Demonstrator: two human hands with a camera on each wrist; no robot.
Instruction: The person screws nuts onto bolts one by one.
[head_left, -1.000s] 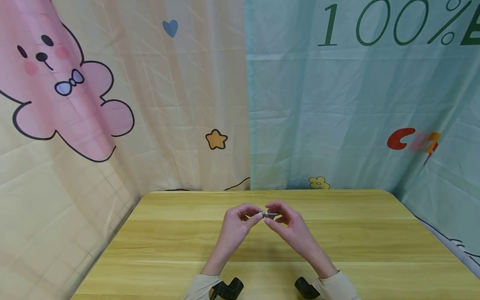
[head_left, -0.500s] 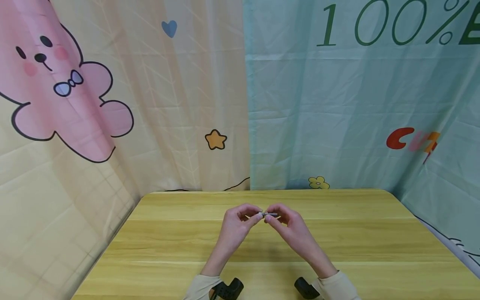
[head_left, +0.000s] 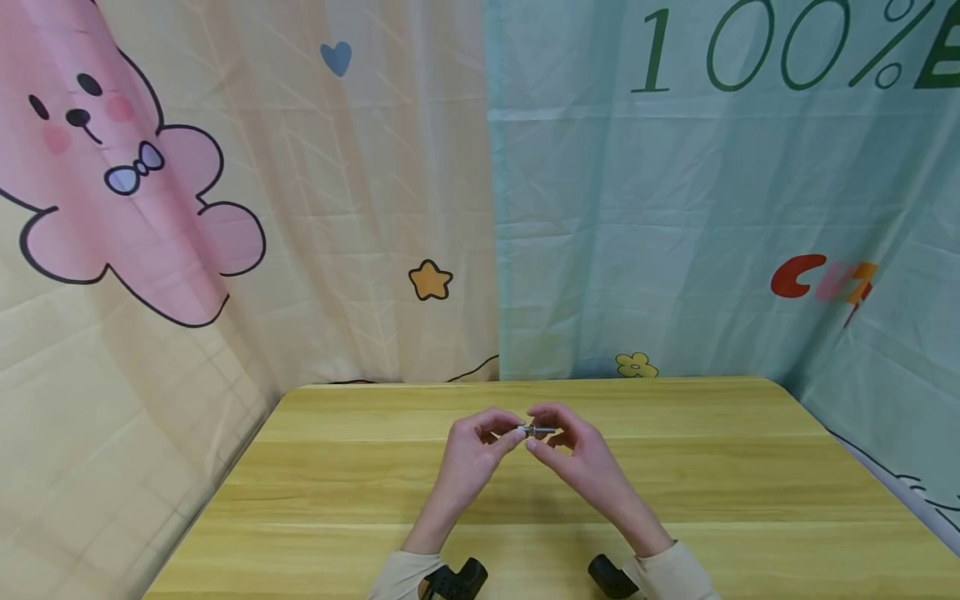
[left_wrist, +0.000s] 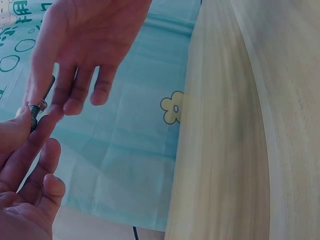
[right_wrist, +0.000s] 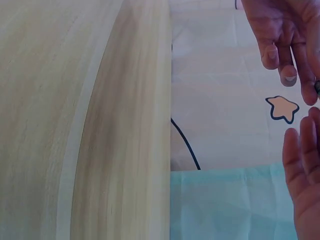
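Above the table, in the head view, my left hand (head_left: 480, 437) pinches one end of a small metal bolt (head_left: 538, 430) between thumb and forefinger. The bolt lies nearly level and points right. In the left wrist view its thread shows, with a small shiny nut (left_wrist: 43, 105) around the shank. My right hand (head_left: 581, 450) is around the bolt's other end, thumb and forefinger spread apart above and below it. Whether another finger of that hand touches the bolt is unclear. Only a dark bit of the bolt (right_wrist: 317, 87) shows at the right wrist view's edge.
A light wooden table (head_left: 337, 475) spreads beneath both hands. Printed curtains (head_left: 390, 192) hang behind it and at both sides. Black wrist devices (head_left: 459, 579) sit at the cuffs of the beige sleeves (head_left: 671, 573).
Half a second ago my right thumb and forefinger were closed together at the bolt; now they have parted, much as a second ago. My left hand has kept its pinch in place.
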